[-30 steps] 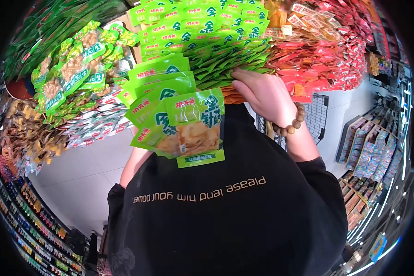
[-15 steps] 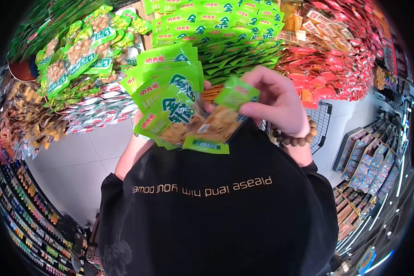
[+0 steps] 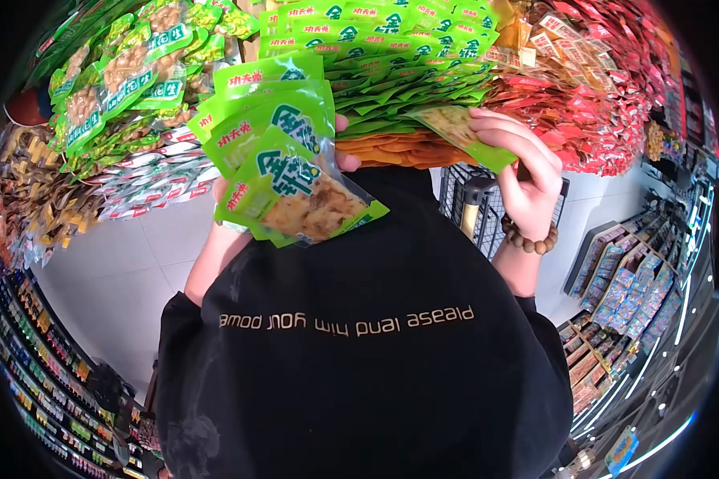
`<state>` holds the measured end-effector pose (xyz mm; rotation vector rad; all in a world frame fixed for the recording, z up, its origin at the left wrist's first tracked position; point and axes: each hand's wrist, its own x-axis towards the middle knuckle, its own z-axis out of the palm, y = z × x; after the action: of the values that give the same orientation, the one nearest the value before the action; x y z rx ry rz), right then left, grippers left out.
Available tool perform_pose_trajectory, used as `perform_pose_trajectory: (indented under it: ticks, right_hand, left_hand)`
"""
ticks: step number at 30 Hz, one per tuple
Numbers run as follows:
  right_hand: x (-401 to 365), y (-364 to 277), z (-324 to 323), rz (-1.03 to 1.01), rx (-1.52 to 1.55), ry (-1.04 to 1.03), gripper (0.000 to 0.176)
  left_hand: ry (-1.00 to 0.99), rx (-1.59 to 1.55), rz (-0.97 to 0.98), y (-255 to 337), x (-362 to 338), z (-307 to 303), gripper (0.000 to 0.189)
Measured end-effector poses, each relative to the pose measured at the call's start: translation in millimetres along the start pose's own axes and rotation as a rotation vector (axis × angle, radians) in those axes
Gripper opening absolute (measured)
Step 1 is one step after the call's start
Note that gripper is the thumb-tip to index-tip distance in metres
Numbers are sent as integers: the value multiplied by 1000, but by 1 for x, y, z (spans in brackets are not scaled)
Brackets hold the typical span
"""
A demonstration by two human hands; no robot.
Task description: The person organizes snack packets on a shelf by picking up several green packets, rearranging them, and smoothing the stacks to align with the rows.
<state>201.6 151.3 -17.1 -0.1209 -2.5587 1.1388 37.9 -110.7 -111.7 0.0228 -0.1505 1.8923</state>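
Packets (image 3: pixel 299 191) fan out in the grasp of your left hand (image 3: pixel 347 160), in front of your black shirt (image 3: pixel 359 359). Your right hand (image 3: pixel 531 172) pinches a single packet (image 3: pixel 459 134) by its end, near the stacked green rows (image 3: pixel 399 88) and red packs (image 3: pixel 567 116).

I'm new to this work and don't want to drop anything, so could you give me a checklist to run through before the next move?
1. Left hand supporting the fanned packets: ok, fingertips show at their edge.
2. Right hand holding the single packet: ok, at its near end.
3. Fanned packets squared up: not ok, they sit at different angles.
4. Number of fanned packets known: cannot tell, they overlap.
5. Single packet free of the green pile: cannot tell, its far end overlaps the pile's edge in this view.
6. Bracelet clear of the packets: ok, it sits back on the wrist.
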Motion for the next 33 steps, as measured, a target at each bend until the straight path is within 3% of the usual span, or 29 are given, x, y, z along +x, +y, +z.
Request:
perform_pose_trajectory:
  ticks: [6,13,21,25,27,33]
  right_hand:
    - [-4,0,20,154,-124,101,27]
    - [8,-1,31,-44,-205,26,33]
    - [-4,19,8,31,-178,245,18]
    - [-15,23,17,62,245,487,17]
    - [-17,25,21,32,240,385,16]
    - [-23,32,39,87,217,352,15]
  left_hand:
    - [-4,11,-17,-1,0,-3,96]
    - [-58,56,-4,-1,2,-4,105]
    - [-38,81,-5,2,3,0,115]
    - [-104,47,-12,0,5,-3,118]
    - [-108,50,-26,0,6,-5,118]
    - [-110,102,-37,2,4,-6,115]
